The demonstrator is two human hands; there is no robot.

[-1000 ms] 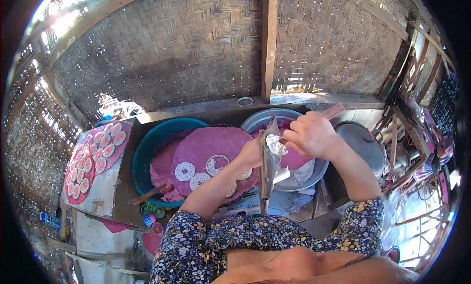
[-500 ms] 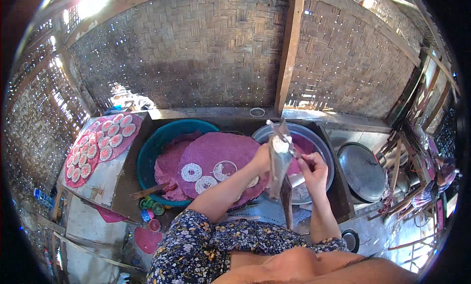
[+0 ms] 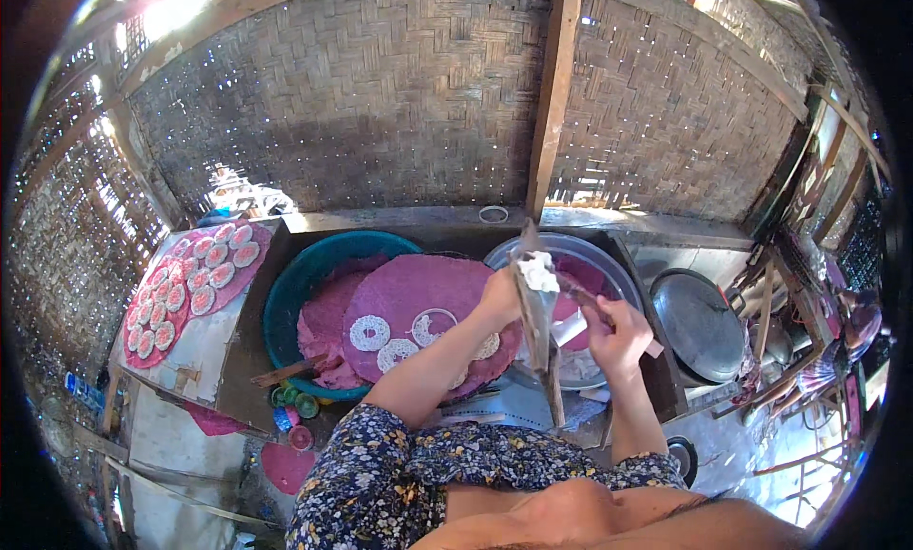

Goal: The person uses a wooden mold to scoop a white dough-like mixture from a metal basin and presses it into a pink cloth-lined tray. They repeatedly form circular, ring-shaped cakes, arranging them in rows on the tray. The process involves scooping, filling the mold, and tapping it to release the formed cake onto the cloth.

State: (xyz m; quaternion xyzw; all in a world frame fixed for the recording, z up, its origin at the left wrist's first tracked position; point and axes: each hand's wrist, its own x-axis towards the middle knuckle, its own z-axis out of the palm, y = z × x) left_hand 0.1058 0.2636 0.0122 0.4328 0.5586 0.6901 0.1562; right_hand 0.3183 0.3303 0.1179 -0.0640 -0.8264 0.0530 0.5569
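My left hand (image 3: pixel 501 298) grips a worn wooden press-like tool (image 3: pixel 539 322) from its left side; its fingers are partly hidden behind the wood. A lump of white paste (image 3: pixel 539 271) sits in the tool's top. My right hand (image 3: pixel 620 336) is closed around a thin brown stick (image 3: pixel 580 291) whose far end reaches toward the paste. Below the hands lies a grey basin (image 3: pixel 630 282) with a white cylinder (image 3: pixel 571 328) over it, beside the stick. To the left, a round purple mat (image 3: pixel 433 282) carries several white lacy rings (image 3: pixel 370 333), partly covered by my left forearm.
A teal tub (image 3: pixel 285 303) holds more purple sheets under the mat. Pink-and-white discs (image 3: pixel 181 293) cover purple mats on a board at far left. A dark lidded pot (image 3: pixel 699 327) stands at right. A woven wall (image 3: pixel 361 113) and wooden post (image 3: pixel 555 103) rise behind.
My right hand has turned and come down slightly, with the stick's back end now showing past it. The paste in the tool's top now looks broader. The tool has tilted a little.
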